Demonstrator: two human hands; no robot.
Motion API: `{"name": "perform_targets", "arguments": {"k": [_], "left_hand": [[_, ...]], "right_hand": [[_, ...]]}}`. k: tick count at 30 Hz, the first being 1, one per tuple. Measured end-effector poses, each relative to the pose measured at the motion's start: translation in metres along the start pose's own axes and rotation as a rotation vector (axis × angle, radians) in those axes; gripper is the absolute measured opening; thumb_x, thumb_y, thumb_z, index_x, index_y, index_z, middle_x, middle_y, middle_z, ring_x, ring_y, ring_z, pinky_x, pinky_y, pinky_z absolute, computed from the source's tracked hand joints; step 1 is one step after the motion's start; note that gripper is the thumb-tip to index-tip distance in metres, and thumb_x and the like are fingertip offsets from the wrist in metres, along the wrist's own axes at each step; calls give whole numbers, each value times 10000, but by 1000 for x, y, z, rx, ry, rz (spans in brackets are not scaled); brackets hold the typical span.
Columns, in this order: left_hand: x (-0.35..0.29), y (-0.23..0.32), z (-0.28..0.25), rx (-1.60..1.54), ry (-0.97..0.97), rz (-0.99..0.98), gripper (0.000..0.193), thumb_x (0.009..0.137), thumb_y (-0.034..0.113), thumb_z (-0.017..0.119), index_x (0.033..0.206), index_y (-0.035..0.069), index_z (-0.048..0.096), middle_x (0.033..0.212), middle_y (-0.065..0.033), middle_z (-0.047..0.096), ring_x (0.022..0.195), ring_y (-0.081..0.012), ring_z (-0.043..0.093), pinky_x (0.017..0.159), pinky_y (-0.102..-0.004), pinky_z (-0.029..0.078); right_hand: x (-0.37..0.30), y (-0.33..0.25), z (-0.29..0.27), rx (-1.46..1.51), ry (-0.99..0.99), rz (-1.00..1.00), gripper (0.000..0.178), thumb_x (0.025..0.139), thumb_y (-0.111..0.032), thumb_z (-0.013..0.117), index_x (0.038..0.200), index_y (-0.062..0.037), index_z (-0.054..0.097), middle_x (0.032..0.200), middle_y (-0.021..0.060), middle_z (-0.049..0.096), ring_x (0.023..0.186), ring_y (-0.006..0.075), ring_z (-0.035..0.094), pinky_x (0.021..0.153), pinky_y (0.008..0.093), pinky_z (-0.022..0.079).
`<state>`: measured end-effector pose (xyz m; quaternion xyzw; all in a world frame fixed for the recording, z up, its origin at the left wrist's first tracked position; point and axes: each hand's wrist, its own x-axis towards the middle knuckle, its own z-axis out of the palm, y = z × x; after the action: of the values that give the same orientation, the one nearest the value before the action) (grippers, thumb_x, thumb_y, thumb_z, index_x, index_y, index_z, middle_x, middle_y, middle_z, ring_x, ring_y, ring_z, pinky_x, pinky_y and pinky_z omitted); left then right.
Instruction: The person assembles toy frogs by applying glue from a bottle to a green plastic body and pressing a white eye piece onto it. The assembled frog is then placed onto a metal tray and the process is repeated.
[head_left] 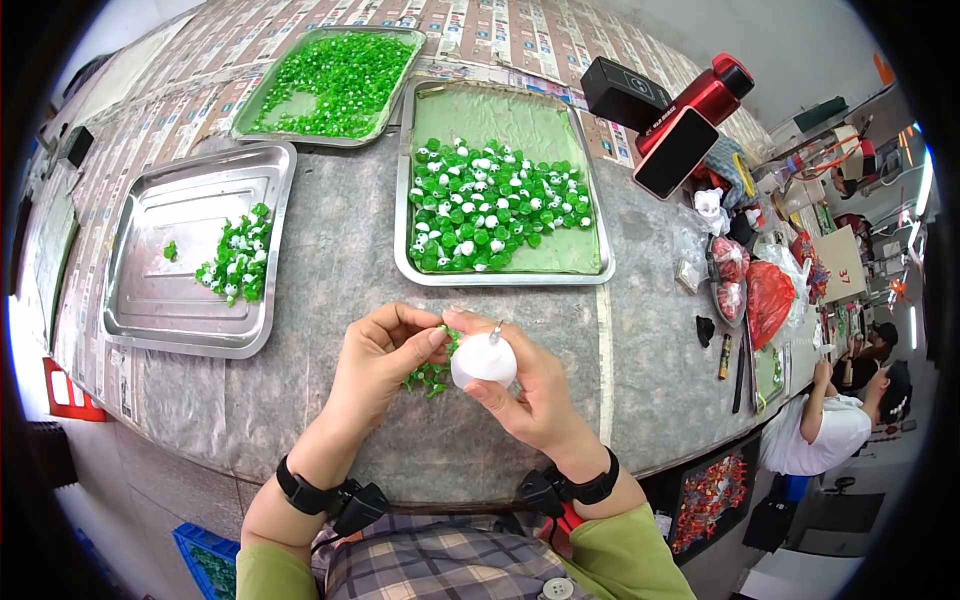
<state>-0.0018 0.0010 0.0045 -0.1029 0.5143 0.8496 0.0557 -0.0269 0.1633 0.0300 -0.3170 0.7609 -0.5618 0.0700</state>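
Note:
My right hand (537, 388) is wrapped round a small white squeeze bottle (483, 365) with a thin metal nozzle pointing up and away from me. Close beside it, the thumb and index finger of my left hand (375, 362) pinch a tiny green plastic piece (446, 334), partly hidden by the fingers. Several more green pieces (428, 378) lie on the grey table cover between and below my hands. Just beyond them stands a metal tray (505, 279) lined with pale green, heaped with green and white beads (490, 205).
At left, a metal tray (125, 300) bears a small pile of green and white pieces (240, 255). Another tray (245, 125) of green pieces stands farther back. A phone (676, 153), red bottle (700, 100) and black box (625, 93) are at right. A person (825, 430) sits farther right.

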Motion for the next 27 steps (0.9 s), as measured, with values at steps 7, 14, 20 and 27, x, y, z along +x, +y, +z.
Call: {"name": "perform_targets", "arguments": {"k": [7, 14, 20, 27], "left_hand": [[-3, -11, 3, 287, 110, 219, 107, 757, 34, 592, 856, 7, 565, 769, -30, 587, 684, -81, 557, 601, -199, 451], [0, -10, 0, 528, 114, 442, 131, 717, -26, 603, 843, 3, 581, 763, -48, 584, 696, -98, 562, 627, -206, 457], [1, -12, 0, 375, 79, 419, 111, 731, -5, 605, 836, 4, 570, 769, -44, 585, 716, -94, 557, 618, -211, 457], [-1, -5, -2, 110, 61, 149, 111, 758, 44, 599, 846, -2, 550, 772, -56, 594, 700, -98, 565, 629, -214, 468]], "right_hand": [[-6, 8, 6, 238, 69, 134, 369, 778, -232, 579, 1067, -22, 483, 1039, 106, 554, 820, 176, 568, 699, 256, 434], [-9, 6, 1, 297, -47, 228, 372, 808, -249, 547, 1043, 20, 440, 1153, 186, 469, 1011, 172, 478, 828, 269, 380], [-10, 12, 2, 269, 72, 147, 353, 783, -257, 577, 1029, -17, 495, 895, 87, 585, 741, 143, 568, 630, 247, 430], [-10, 18, -11, 378, 259, 170, 385, 753, -148, 623, 1076, 6, 480, 964, 68, 561, 862, 119, 530, 726, 222, 413]]}}
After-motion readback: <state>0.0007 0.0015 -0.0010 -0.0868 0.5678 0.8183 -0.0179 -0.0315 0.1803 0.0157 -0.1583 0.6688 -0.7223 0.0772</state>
